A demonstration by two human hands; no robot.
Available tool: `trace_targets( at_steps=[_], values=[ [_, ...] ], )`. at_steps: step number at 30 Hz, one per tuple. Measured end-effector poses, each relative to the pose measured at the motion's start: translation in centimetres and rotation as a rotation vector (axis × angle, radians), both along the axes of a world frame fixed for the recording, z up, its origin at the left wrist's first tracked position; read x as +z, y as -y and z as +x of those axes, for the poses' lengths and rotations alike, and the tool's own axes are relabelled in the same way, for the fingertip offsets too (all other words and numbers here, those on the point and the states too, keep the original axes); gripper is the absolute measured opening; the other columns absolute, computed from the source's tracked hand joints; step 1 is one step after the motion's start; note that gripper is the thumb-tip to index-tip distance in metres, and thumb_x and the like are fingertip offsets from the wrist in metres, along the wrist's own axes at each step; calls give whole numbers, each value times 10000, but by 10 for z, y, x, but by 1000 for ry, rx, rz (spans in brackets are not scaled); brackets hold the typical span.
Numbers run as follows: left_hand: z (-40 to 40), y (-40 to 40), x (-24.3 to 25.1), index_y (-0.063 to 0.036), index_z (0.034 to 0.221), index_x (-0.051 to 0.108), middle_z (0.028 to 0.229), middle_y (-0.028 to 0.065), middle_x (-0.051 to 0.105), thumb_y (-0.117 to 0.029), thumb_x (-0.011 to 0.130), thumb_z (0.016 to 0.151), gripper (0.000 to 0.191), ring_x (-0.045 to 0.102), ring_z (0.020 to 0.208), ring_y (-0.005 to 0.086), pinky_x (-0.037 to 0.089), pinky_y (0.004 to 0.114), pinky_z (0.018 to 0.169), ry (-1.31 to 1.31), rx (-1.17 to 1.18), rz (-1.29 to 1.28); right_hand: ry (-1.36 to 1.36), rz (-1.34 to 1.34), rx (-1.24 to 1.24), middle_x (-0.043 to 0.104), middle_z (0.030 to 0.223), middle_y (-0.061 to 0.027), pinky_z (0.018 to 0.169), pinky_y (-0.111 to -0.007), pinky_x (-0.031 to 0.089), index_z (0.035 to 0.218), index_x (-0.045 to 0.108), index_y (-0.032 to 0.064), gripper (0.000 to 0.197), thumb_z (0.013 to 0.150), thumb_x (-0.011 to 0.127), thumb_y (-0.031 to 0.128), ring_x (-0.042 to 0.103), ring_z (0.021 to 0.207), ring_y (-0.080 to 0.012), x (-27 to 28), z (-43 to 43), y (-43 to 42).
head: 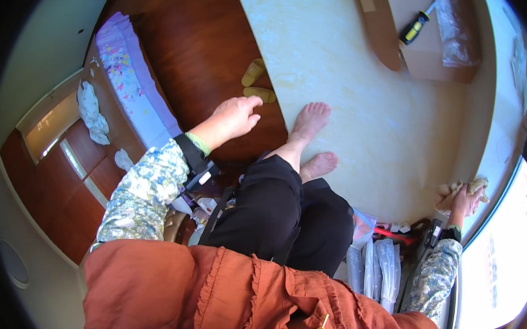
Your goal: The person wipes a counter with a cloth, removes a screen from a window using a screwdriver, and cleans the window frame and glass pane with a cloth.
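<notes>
My left hand (235, 117) is held out in the air with its fingers partly bent and apart, and nothing shows in it. Beyond it, two yellow slippers (253, 73) lie on the dark wooden floor. Far to the right, my right hand (467, 200) grips a crumpled beige cloth (448, 196) against the ledge below the window (500, 254). The cloth sticks out on both sides of the fingers. My bare feet (311, 122) rest on a pale marbled surface (384, 141).
A cardboard box (435, 69) at the upper right holds clear plastic wrap and a yellow-and-black screwdriver (411, 32). A long purple floral cloth (127, 77) lies at the left. Near my knees are wrapped clear plastic items (375, 268) and a red-handled thing (391, 234).
</notes>
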State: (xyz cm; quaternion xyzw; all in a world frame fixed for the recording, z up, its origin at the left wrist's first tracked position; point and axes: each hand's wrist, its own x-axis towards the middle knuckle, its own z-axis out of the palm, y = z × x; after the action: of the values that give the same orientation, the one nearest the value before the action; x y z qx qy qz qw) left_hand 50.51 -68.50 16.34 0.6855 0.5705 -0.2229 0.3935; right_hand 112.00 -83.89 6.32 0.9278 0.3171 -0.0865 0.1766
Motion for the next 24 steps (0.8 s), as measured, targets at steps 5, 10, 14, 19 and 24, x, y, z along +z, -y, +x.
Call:
trace_targets(
  at_steps=[5, 10, 14, 19, 24],
  values=[
    [40, -30, -66, -101, 1094, 526, 934, 148, 587, -192, 602, 754, 360, 556, 909, 318, 455, 396, 790, -39, -113, 33, 47, 25, 2, 368, 1297, -194, 980, -439, 284, 1337, 300, 242, 694, 739, 582, 454, 348, 1195, -357, 4, -5, -1],
    [84, -70, -121, -175, 1266, 404, 1128, 176, 515, -272, 583, 775, 532, 494, 1049, 344, 406, 406, 897, -223, -235, -39, -6, 148, 152, 401, 1247, -208, 947, -442, 326, 1320, 336, 259, 669, 735, 566, 488, 393, 1143, -376, 11, -8, 1],
    [100, -81, -169, -132, 1311, 315, 1187, 188, 470, -278, 591, 775, 620, 461, 1098, 349, 389, 388, 925, -304, -267, -84, 94, 122, 231, 410, 1235, -213, 935, -433, 345, 1302, 370, 244, 652, 736, 568, 500, 418, 1120, -370, 8, -1, 6],
    [98, -63, -205, -36, 1346, 183, 1357, 250, 216, -318, 638, 735, 812, 314, 1224, 373, 311, 365, 1000, -372, -16, 14, 88, 194, 334, 478, 1182, -196, 907, -440, 375, 1301, 378, 206, 649, 750, 553, 501, 465, 1067, -365, 5, 0, 7],
    [100, -53, -226, -87, 1378, 71, 1408, 262, 28, -305, 661, 709, 918, 103, 1301, 404, 188, 378, 1060, -371, 12, -7, 107, 155, 311, 479, 1189, -181, 909, -437, 375, 1301, 381, 217, 636, 759, 541, 510, 469, 1070, -350, 2, 7, 11]
  ],
)
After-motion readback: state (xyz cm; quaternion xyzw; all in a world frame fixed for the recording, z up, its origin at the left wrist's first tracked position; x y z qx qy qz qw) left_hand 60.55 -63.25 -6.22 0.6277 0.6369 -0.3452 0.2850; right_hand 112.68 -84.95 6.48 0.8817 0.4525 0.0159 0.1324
